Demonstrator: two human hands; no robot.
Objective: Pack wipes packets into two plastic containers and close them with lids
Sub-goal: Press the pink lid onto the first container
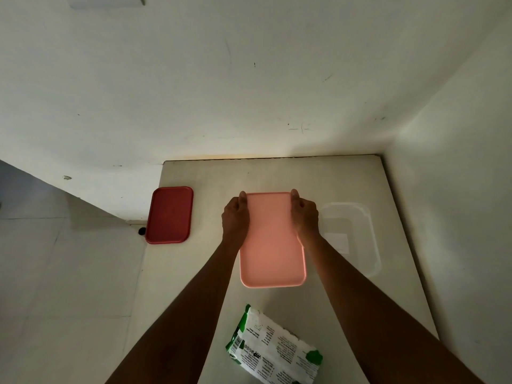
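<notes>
A pink lid (273, 245) lies flat in the middle of the table, covering whatever is beneath it. My left hand (235, 220) grips its far left edge and my right hand (304, 217) grips its far right edge, thumbs pressed on the far corners. A clear plastic container (357, 217) with a white label stands just right of the lid, open on top. A dark red lid (169, 214) rests at the table's left edge. A green and white wipes packet (274, 350) lies near the front edge between my forearms.
The pale table (360, 178) stands in a corner, with white walls behind and to the right. Tiled floor lies to the left, with a small black object (141, 231) beside the table's left edge.
</notes>
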